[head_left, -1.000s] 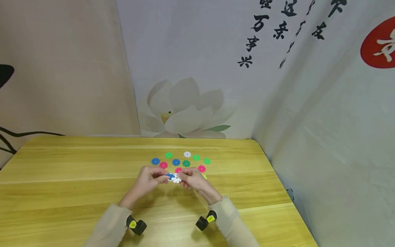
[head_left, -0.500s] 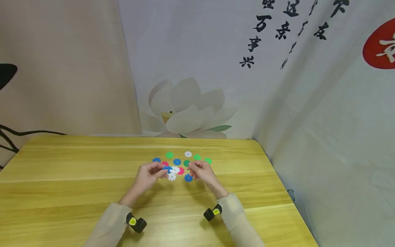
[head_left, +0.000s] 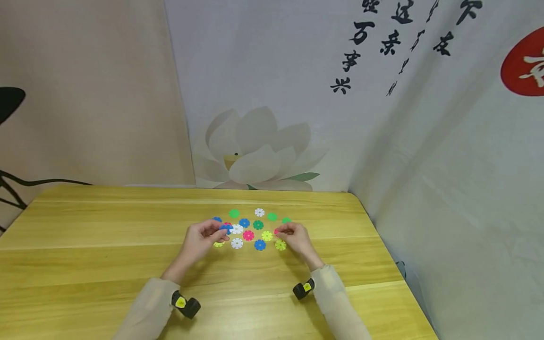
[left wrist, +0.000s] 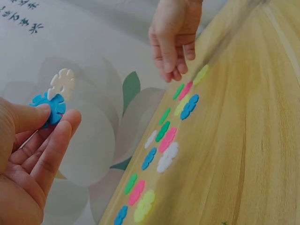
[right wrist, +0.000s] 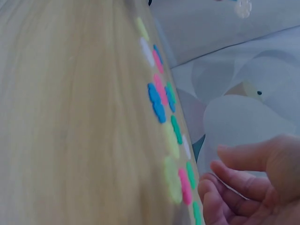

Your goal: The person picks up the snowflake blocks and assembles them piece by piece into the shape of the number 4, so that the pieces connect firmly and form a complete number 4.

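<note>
My left hand [head_left: 199,243] pinches a blue notched plastic disc [left wrist: 56,108] between thumb and fingers, raised above the table. A white notched disc [left wrist: 68,83] is joined to its edge and sticks out toward the right. My right hand [head_left: 298,240] holds nothing, its fingers loosely bent, over the right end of the loose discs. Close to it lie a yellow disc [head_left: 280,245] and a pink disc [right wrist: 184,186], the latter partly covered by the fingers in the head view.
Several loose discs lie flat on the wooden table [head_left: 127,264], among them a dark green disc [head_left: 258,225], a white disc [head_left: 236,243] and a blue disc [head_left: 260,245]. A printed cloth backdrop [head_left: 272,71] stands behind the table. Black cables [head_left: 46,181] show at the left.
The right hand has let go of the white disc and moved right, away from the left hand. The left hand keeps the joined blue and white discs and has shifted slightly left and up.
</note>
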A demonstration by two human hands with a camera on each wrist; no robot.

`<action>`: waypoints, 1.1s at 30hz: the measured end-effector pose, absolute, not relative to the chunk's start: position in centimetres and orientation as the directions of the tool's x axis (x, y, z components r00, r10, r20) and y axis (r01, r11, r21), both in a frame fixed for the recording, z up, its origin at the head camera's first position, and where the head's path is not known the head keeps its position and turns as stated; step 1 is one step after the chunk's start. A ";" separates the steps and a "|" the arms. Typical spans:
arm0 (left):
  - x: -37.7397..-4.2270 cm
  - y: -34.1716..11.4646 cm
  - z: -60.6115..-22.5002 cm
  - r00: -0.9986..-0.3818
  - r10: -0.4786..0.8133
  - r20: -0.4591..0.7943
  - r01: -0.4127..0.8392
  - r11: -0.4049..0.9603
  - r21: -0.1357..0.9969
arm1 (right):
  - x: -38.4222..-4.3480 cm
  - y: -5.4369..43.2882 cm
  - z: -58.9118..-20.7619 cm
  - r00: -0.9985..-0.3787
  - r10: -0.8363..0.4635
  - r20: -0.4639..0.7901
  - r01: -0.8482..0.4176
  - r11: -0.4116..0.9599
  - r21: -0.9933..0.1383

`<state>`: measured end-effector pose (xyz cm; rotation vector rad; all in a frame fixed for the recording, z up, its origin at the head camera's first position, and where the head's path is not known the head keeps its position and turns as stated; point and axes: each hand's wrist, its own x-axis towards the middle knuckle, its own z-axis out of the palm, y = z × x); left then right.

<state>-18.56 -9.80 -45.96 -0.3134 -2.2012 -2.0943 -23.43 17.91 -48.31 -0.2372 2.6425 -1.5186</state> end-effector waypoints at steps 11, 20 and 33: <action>-18.8 -9.8 -46.3 -0.977 0.103 0.186 0.191 0.044 0.980 | -22.9 18.9 -49.1 -0.979 -0.194 -0.066 -0.061 0.582 -0.811; -18.7 -9.8 -46.6 -0.972 0.115 0.205 0.211 0.040 0.977 | -23.0 19.1 -49.2 -0.968 -0.244 -0.058 -0.114 0.631 -0.767; -17.5 -9.8 -44.3 -0.967 0.126 0.220 0.225 0.028 0.974 | -23.1 19.0 -48.3 -0.951 -0.273 -0.143 -0.098 0.707 -0.700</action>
